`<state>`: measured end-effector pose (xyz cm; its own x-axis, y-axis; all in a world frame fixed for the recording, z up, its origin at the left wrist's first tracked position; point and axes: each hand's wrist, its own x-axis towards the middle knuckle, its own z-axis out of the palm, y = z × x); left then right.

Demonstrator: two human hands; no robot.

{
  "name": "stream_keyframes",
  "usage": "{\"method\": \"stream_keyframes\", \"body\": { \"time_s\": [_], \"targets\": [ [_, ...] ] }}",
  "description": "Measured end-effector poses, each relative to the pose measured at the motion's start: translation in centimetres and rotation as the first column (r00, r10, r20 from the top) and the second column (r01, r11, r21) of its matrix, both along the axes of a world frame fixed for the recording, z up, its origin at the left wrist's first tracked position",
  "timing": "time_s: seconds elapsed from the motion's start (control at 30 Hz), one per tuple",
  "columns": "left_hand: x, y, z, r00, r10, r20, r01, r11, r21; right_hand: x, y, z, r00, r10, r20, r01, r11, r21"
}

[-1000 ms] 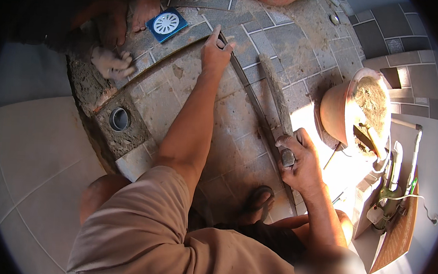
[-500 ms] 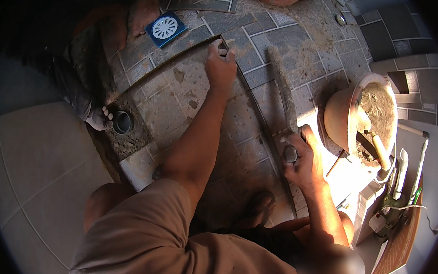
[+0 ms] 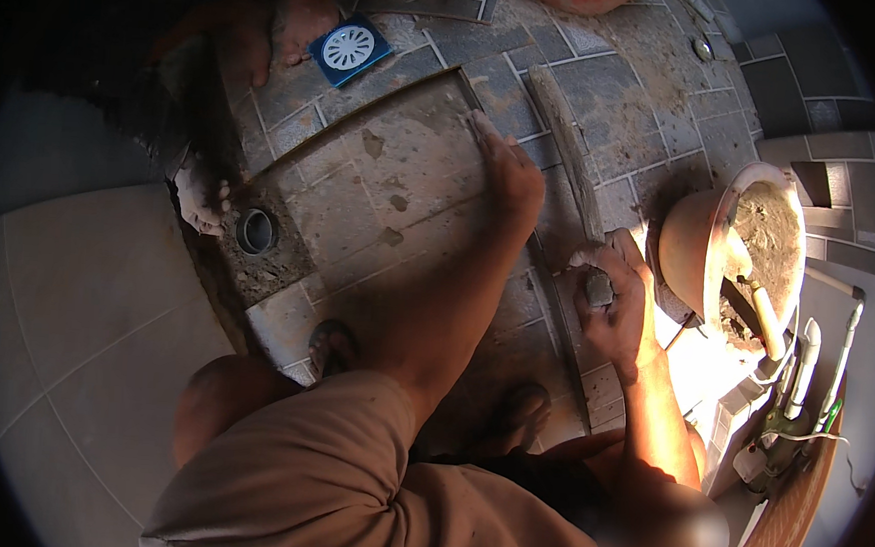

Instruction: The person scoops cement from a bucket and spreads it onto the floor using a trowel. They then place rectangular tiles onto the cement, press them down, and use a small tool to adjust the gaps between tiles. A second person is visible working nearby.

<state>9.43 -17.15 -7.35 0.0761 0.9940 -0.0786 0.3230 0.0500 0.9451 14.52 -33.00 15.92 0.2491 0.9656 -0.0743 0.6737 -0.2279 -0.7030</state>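
A large dusty grey patterned tile (image 3: 395, 151) lies in front of me with a raised edge along its far and right sides. My left hand (image 3: 513, 178) rests at its right edge near the far corner, fingers stretched out and fingertips blurred. My right hand (image 3: 628, 300) is closed around a tool with a blunt grey round end (image 3: 598, 287); the rest of it is hidden by the fingers. Just beyond this hand lies a long, mortar-crusted strip (image 3: 568, 146).
A bucket of mortar (image 3: 695, 239) with a wooden-handled trowel (image 3: 767, 319) stands right. A round pipe opening (image 3: 256, 231) lies left, beside another person's dusty hand (image 3: 202, 199). Their bare foot (image 3: 308, 20) is near a blue-and-white drain cover (image 3: 349, 50). Pipes (image 3: 807, 366) stand far right.
My left hand has left the tile's far corner and slid right and nearer along its edge, its fingers straightening. My right hand still grips the tool. The whole view has shifted slightly.
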Motion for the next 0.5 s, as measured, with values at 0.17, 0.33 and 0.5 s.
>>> {"method": "stream_keyframes", "body": {
  "time_s": [0.17, 0.33, 0.5],
  "targets": [
    [0.0, -0.4, 2.1, 0.998, 0.02, 0.054, -0.027, 0.991, 0.132, 0.0, 1.6, 0.2, 0.993, -0.003, -0.117, 0.007, 0.999, 0.033],
    [-0.7, -0.3, 2.9, 1.0, 0.008, 0.019, -0.011, 0.99, 0.143, -0.1, 2.7, -0.3, 0.991, 0.061, -0.117, -0.052, 0.996, 0.073],
    [-1.1, -0.2, 2.8, 1.0, 0.016, 0.016, -0.018, 0.995, 0.096, 0.5, 2.7, -0.4, 0.991, 0.075, -0.11, -0.073, 0.997, 0.026]
  ]
}}
